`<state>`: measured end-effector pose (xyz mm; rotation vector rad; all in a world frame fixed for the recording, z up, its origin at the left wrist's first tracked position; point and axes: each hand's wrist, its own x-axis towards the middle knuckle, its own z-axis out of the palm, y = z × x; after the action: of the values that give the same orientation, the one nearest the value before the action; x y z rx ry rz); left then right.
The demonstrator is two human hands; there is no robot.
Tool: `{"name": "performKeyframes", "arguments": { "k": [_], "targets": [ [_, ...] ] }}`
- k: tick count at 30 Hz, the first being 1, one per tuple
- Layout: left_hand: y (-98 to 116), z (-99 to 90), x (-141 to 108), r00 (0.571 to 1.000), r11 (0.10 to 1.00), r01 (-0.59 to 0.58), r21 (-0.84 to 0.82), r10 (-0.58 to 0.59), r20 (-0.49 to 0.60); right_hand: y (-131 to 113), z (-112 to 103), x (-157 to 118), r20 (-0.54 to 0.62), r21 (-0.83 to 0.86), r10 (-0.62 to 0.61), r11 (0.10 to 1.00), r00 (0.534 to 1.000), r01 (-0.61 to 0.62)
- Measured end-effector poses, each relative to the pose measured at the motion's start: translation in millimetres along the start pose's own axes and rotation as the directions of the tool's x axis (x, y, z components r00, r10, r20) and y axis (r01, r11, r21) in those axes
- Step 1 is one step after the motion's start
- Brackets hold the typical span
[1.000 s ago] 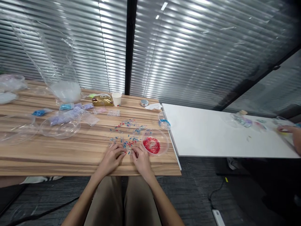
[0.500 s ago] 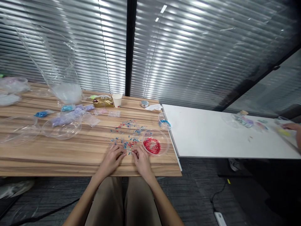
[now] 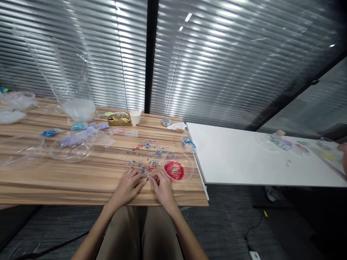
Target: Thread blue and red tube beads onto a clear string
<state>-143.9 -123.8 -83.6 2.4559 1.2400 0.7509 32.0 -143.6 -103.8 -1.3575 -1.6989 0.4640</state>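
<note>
Red pieces (image 3: 149, 168), fingers (image 3: 139, 176) still close by, co-worker's hand (image 3: 344, 153) farther right

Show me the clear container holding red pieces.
The wide bowl beside the right hand; the smaller cup beyond it has blue contents, and no red shows in the bowls at left.
</note>
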Motion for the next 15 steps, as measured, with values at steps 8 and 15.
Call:
{"name": "performKeyframes", "arguments": {
  "k": [8, 15],
  "targets": [
    [1.4, -0.7, -0.1, 0.999, 0.999, -0.029, 0.015, 0.029, 0.018, -2.8, -3.4, -0.4, 0.010, 0.048, 0.002, 0.999, 1.000, -0.003],
    [-0.1, -0.7, -1.6, 0.999, 1.000, -0.015, 0.013, 0.015, 0.029, -2.8, -4.2, -1.1, 0.045, 0.043, -0.005, 0.999, 0.999, 0.003]
  ]
}}
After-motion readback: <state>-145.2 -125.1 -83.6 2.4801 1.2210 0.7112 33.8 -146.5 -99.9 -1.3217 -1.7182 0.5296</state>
